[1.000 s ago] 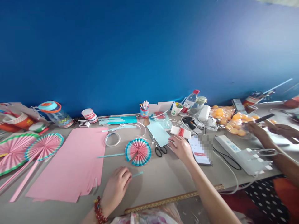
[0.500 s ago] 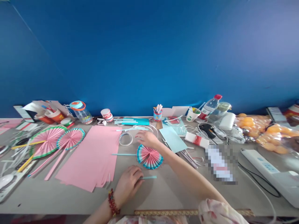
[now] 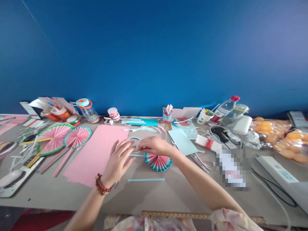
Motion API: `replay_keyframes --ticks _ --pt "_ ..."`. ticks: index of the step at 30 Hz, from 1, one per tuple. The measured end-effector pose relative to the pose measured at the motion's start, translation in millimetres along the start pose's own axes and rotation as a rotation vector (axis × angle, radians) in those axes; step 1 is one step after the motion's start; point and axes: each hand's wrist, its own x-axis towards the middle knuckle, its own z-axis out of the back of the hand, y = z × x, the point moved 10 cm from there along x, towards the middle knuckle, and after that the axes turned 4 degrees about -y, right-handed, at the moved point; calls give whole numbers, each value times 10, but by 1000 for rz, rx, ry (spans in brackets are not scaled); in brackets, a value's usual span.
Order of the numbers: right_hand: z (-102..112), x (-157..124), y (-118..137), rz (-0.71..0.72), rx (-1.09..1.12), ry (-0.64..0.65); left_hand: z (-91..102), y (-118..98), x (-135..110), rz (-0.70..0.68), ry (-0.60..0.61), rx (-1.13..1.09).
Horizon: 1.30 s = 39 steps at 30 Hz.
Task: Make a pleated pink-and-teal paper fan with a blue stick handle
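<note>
A ring-shaped roll of tape is between my hands, partly hidden by the fingers. My right hand curls its fingers closed on the roll's right side. On the left, my left hand has its fingers stretched out and apart, the tips by the roll's left side, over the pink paper's edge. Below my right hand lies a round pleated pink paper fan with a blue-and-white rim. One light blue paper strip runs left from the fan. A second blue strip lies nearer to me.
Pink paper sheets lie left, beyond them two pleated fans with long handles. Along the wall stand a water bottle, a pen cup and a red-capped bottle. Blue paper, cables and a power strip are right.
My left hand has let go of the near blue strip and moved up and left to the tape roll, fingers spreading. My right hand has lowered onto the roll. The view has shifted slightly.
</note>
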Motion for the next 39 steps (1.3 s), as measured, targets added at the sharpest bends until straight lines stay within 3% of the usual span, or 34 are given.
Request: replay_keyframes --ticks 2,4,7,9,12,14,18,25,30,34,39 --pt "148 -162 174 22 196 -33 -31 -64 61 0 94 -97" --pt "245 -330 208 -46 346 -84 -73 -163 76 21 154 -232" --pt "237 -574 230 -140 497 -156 -136 -348 39 57 209 -420" --pt "225 -736 245 -199 538 -292 -165 -431 -3 108 219 -488" --pt "240 -1072 233 -366 496 -641 -188 -482 -65 201 197 -515" --pt "141 -1230 306 -438 488 -736 -182 -513 -88 225 160 -516" --pt "-50 -1304 456 -495 556 -751 -183 -591 -102 203 103 -497" --pt "27 -1333 515 -545 437 -871 -185 -766 -102 66 -3 -310" --pt "-50 -1339 497 -617 429 -895 -162 -816 -116 22 -91 -204" --pt "-54 -1338 480 -631 428 -934 -175 -805 -128 39 -71 -193" --pt "-63 -1291 445 -603 492 -867 -167 -819 -131 33 -48 -181"
